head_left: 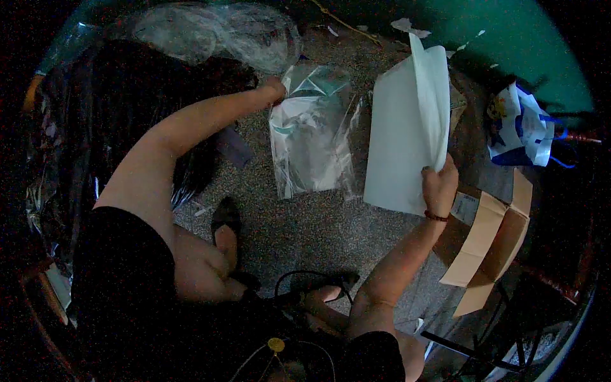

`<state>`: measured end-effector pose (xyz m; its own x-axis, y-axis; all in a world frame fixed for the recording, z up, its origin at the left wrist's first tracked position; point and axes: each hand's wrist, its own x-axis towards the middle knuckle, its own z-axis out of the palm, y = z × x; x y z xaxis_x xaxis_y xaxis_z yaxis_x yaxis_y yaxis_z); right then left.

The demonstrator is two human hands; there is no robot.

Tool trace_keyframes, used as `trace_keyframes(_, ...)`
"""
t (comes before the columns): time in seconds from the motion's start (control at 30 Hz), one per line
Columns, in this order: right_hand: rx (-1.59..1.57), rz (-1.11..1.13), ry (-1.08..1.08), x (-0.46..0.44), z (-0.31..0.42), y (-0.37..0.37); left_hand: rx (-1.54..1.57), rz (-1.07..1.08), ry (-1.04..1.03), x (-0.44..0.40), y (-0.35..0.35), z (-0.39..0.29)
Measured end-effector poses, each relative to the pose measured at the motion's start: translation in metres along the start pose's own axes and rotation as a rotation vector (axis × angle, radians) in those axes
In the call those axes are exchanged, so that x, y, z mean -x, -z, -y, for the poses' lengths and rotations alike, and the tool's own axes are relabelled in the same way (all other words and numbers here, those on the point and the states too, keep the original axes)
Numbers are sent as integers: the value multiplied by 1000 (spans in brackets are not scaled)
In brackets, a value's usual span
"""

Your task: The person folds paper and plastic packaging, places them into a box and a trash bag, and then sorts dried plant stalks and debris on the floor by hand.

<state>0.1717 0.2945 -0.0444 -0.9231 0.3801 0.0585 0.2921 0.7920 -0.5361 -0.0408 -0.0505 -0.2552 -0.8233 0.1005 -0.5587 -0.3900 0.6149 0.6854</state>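
My left hand (273,91), its fingers closed, grips the upper left corner of a clear plastic bag (312,143) that hangs over the speckled floor. On the other side, my right hand (440,188) pinches the lower right edge of a large white sheet-like bag (401,134). That white piece is held up and folded over along its right side. Whether it is paper or plastic I cannot tell. A dark beaded bracelet (436,217) circles my right wrist.
An open cardboard box (487,239) stands right of my right forearm. Beyond it is a white and blue carrier bag (520,124). Crumpled clear plastic (216,32) lies at the top, and a dark plastic-covered heap (127,121) fills the left.
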Motion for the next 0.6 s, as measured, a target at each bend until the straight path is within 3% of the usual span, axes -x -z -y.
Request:
trace_keyframes(0.17, -266, 155, 56, 2, 25, -13, 49, 79, 34, 5, 10, 2)
trace_keyframes(0.27, -62, 84, 113, 9, 50, -39, 129, 107, -51, 37, 15, -21)
trace_keyframes(0.37, -86, 133, 140, 11, 50, -62, 377, 108, -153, 23, 3, -4)
trace_keyframes(0.43, -45, 134, 130, 10, 38, -70, 36, 212, -93, 34, -8, -5)
trace_keyframes(0.57, 47, 106, -3, 1, 23, -55, -183, 295, -95, 53, 7, -29)
trace_keyframes(0.6, 48, 106, -2, 1, 24, -45, -302, 274, -232, 40, 18, -32)
